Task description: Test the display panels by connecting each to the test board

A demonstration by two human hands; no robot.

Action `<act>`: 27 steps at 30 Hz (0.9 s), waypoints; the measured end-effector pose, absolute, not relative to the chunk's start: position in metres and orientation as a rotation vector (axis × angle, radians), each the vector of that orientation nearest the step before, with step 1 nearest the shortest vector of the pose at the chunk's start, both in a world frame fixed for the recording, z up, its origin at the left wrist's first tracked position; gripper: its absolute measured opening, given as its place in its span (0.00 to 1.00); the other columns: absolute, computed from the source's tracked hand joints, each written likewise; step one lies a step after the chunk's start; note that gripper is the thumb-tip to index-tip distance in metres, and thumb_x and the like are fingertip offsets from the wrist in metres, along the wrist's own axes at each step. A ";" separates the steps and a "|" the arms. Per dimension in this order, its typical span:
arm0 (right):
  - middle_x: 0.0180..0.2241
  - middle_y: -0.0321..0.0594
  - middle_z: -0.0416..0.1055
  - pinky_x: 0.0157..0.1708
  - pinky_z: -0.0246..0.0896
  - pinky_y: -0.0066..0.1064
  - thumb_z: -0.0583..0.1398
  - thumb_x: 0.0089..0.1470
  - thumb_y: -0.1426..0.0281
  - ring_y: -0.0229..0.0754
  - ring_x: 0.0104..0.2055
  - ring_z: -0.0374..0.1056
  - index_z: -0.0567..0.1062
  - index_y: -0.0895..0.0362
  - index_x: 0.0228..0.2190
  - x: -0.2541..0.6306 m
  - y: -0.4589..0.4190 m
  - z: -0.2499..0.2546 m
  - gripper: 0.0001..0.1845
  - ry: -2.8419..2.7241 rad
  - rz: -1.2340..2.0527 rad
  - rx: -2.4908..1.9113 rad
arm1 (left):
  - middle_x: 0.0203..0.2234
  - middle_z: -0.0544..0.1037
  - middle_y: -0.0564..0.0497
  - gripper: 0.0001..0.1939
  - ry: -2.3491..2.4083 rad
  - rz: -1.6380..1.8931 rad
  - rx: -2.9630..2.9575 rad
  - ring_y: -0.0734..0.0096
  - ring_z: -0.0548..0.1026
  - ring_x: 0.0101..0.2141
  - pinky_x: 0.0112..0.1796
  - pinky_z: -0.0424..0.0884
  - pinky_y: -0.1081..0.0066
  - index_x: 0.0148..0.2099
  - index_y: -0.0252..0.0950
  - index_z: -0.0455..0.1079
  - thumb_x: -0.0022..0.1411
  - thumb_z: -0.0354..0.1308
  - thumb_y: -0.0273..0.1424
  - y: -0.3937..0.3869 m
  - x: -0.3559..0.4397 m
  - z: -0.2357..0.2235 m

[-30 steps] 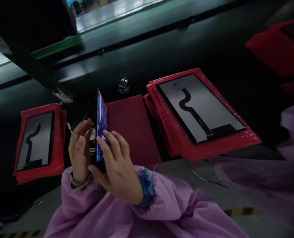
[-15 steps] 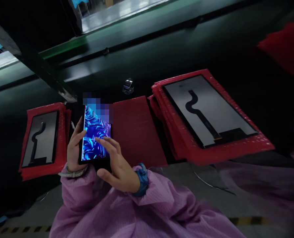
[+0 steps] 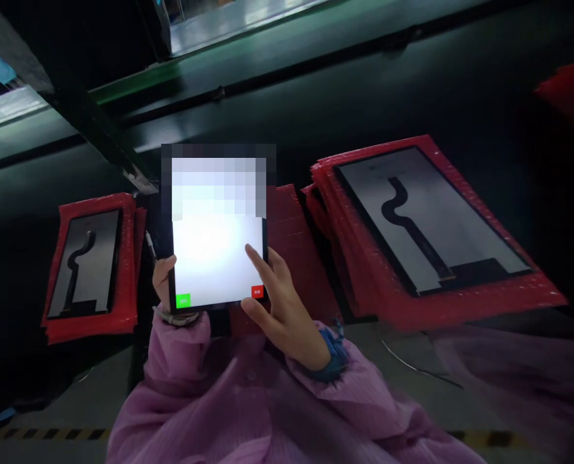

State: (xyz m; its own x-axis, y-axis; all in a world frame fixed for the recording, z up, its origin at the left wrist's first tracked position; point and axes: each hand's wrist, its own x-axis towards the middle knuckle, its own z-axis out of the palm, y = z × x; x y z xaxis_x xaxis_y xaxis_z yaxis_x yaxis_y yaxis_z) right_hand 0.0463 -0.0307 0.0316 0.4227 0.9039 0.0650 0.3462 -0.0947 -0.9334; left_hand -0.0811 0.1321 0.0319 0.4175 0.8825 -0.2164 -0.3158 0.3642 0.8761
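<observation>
A lit display panel [image 3: 214,258] faces me, its screen glowing white with a green button at the lower left and a red one at the lower right. My left hand [image 3: 164,283] grips its left edge, fingers curled round it. At the panel's right side my right hand [image 3: 282,306] has its fingers apart, and the index finger lies on the screen near the red button. Both arms wear pink sleeves; a blue band circles the right wrist.
A red pad [image 3: 301,251] lies on the dark bench behind the panel. At the right a stack of red bubble-wrap sheets [image 3: 461,303] bears a grey panel [image 3: 432,222] with a black flex cable. A similar stack [image 3: 55,322] with a panel [image 3: 91,264] lies at the left.
The panel turned from edge-on to face me, its screen changed from blue swirls to white, and it now looks larger and closer. My right hand moved to its right side.
</observation>
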 end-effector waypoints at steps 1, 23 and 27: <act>0.72 0.50 0.45 0.68 0.49 0.61 0.52 0.64 0.46 0.59 0.74 0.42 0.55 0.46 0.70 0.048 -0.032 0.031 0.39 -1.141 0.641 -1.703 | 0.34 0.84 0.50 0.19 0.776 0.881 0.898 0.51 0.83 0.40 0.39 0.81 0.56 0.39 0.40 0.79 0.55 0.58 0.49 0.132 -0.076 0.030; 0.67 0.48 0.61 0.69 0.55 0.56 0.64 0.60 0.61 0.57 0.71 0.53 0.69 0.54 0.62 0.053 0.034 0.084 0.30 -1.639 -0.034 -1.794 | 0.39 0.84 0.47 0.28 0.784 0.837 1.054 0.42 0.78 0.51 0.58 0.71 0.45 0.51 0.41 0.73 0.56 0.50 0.52 0.117 -0.081 0.010; 0.50 0.44 0.79 0.53 0.74 0.39 0.56 0.67 0.72 0.46 0.53 0.74 0.79 0.57 0.48 0.050 0.026 0.074 0.14 -1.655 -0.292 -1.720 | 0.43 0.83 0.47 0.29 0.776 0.924 0.992 0.44 0.80 0.47 0.54 0.75 0.47 0.53 0.44 0.73 0.55 0.49 0.52 0.116 -0.083 -0.006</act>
State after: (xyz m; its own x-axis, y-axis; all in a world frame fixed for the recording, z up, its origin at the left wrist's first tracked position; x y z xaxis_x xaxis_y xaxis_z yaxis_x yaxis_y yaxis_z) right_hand 0.0501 0.0255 0.0740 0.1498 0.7752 0.6137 0.9383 0.0842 -0.3355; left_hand -0.0832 0.1158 -0.0062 0.4085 0.9043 -0.1240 -0.2790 0.2530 0.9264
